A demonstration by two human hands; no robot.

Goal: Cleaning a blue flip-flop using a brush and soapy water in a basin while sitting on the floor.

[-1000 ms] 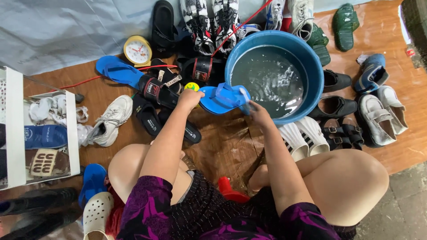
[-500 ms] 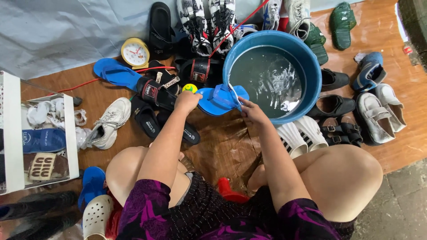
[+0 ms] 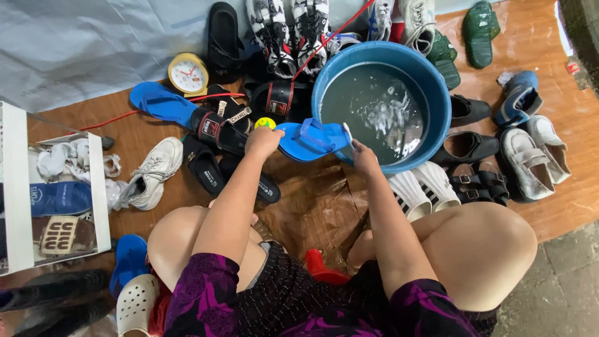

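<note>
Gripping one end of a blue flip-flop (image 3: pixel 310 138), the left hand (image 3: pixel 263 140) is closed around the sandal's edge, while the other end is pinched by the right hand (image 3: pixel 364 155) just at the near rim of a blue basin (image 3: pixel 444 100). The flip-flop is held level between both hands, sole down and strap up, partly over the basin's edge and above a wet patch of floor. The basin is filled with cloudy, soapy water. A second blue flip-flop (image 3: pixel 161 103) is seen lying flat to the left, well apart, beside a small yellow clock (image 3: pixel 188 74). Black sandals (image 3: pixel 215 128) are scattered just beyond the left hand. White slippers (image 3: pixel 424 190) are placed near the right forearm, and a white sneaker (image 3: pixel 150 173) lies left of the left arm.
</note>
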